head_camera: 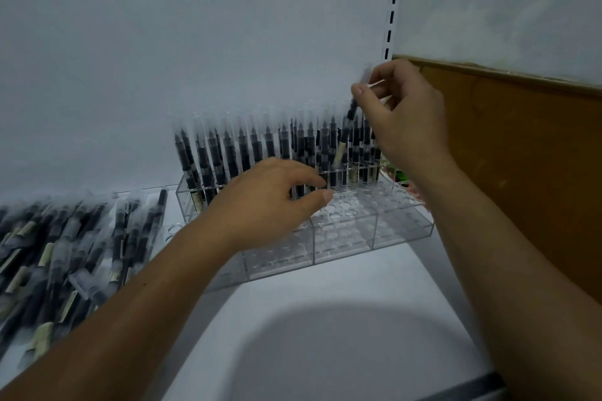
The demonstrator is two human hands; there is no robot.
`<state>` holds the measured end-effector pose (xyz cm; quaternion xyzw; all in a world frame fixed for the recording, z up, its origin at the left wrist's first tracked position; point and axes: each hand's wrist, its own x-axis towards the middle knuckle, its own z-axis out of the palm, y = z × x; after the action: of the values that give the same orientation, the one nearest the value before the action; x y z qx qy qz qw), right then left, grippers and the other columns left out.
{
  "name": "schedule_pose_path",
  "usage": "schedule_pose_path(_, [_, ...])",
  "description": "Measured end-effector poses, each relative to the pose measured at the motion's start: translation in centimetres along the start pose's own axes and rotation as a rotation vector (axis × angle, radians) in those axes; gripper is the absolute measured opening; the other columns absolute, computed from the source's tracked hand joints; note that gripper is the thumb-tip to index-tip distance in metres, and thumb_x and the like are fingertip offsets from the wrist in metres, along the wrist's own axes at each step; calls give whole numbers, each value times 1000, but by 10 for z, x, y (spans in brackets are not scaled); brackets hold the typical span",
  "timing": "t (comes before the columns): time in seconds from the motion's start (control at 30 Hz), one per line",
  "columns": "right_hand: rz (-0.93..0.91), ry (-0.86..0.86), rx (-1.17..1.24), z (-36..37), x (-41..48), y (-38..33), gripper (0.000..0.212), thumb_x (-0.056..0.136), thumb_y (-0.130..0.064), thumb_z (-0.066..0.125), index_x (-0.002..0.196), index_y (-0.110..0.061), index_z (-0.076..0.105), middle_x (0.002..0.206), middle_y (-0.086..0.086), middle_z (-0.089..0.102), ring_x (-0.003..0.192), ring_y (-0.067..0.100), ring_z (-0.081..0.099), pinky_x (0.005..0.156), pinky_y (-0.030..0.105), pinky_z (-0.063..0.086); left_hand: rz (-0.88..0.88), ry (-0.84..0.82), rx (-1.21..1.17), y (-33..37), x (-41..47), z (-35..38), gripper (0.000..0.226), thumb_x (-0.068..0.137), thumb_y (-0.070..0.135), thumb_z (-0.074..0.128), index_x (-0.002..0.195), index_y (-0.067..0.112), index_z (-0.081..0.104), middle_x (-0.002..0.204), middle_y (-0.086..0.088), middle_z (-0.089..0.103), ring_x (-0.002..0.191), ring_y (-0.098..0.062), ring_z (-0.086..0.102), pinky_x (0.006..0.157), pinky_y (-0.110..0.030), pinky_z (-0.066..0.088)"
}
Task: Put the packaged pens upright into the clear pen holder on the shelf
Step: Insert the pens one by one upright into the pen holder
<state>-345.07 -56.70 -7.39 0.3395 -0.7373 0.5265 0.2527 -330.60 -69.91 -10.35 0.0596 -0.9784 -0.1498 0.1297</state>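
As the pen [349, 117] is judged light, stiff and slick-wrapped, it is pinched near its top by the right hand [404, 117] over the holder [345, 238] on the shelf [325, 319]; whether the left hand [270, 202] grips the standing pens [228, 153] cannot be told.

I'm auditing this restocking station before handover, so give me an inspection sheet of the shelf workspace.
Surface: white shelf, shadow across its front.
Job's things: clear pen holder, back rows filled with upright packaged pens, front holes empty; loose pens piled at left.
Clutter: small coloured items behind the holder, blurred.
Grippers: right hand pinches a tilted pen over the holder; left hand at the standing pens, grip unclear.
Cables: nothing seen.
Surroundings: white back panel, slotted upright, brown board.
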Motion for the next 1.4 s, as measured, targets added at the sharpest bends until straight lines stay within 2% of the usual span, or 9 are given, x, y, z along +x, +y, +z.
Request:
schedule_pose_path(0.13, [23,-210,-92,3,-4,6,18,93,-37,63,102,-23,57,83,-13,61,68,3,54,63,29,49,8,5,15,0,0,0,45,92,61,39,127,39,57,138,23,48,127,0,36,101,-32,37])
schedule_pose_path(0.53, [76,-378,-228,1,-5,-5,17,93,-37,62,95,-21,55,84,-6,63,78,18,60,71,40,54,28,-1,29,9,-3,-7,40,95,55,42,125,35,60,138,17,50,128,-4,38,102,-31,37])
schedule_pose_path(0.63, [97,-439,-334,-4,-3,-19,18,94,-40,59,99,-22,57,92,-1,65,83,20,60,73,38,53,45,-46,55,12,-2,-11,39,97,50,42,125,30,61,138,13,52,127,-7,40,101,-29,34])
schedule_pose_path(0.73, [102,-543,-496,-11,-3,-29,27,95,-44,56,107,-20,60,102,4,67,92,23,60,76,36,51,22,-113,12,15,-2,-20,39,97,51,43,125,30,61,134,10,55,114,-8,52,98,-32,44])
schedule_pose_path(0.83, [79,-616,-638,-18,-8,-39,32,95,-46,53,111,-20,61,108,5,66,99,24,60,78,35,50,-32,-75,-42,15,-12,-34,39,96,52,45,126,32,59,131,12,55,112,-8,53,97,-34,46])
schedule_pose_path(1.07, [-125,-621,-565,5,-37,-105,26,96,-45,51,99,-23,64,97,0,67,87,22,60,71,32,50,-167,90,15,-31,-82,-77,43,94,54,47,131,33,55,135,15,52,122,-7,48,102,-28,40])
schedule_pose_path(1.17, [-218,-710,-403,35,-61,-146,31,95,-46,53,115,-25,63,110,-2,64,98,20,60,80,32,49,-258,175,35,-57,-123,-92,41,93,52,49,130,34,55,137,16,51,126,-7,45,105,-27,36])
schedule_pose_path(1.27, [-324,-860,-363,65,-92,-182,41,96,-47,50,131,-26,54,127,-2,57,112,22,57,91,35,47,-393,215,36,-82,-170,-97,40,93,49,51,129,31,56,130,13,55,120,-10,50,97,-27,40])
schedule_pose_path(1.4, [-496,-935,-561,93,-126,-211,29,98,-41,48,112,-18,59,112,6,62,102,30,60,75,34,41,-561,275,66,-106,-228,-98,41,92,45,55,128,26,59,126,4,59,116,-16,54,94,-29,43])
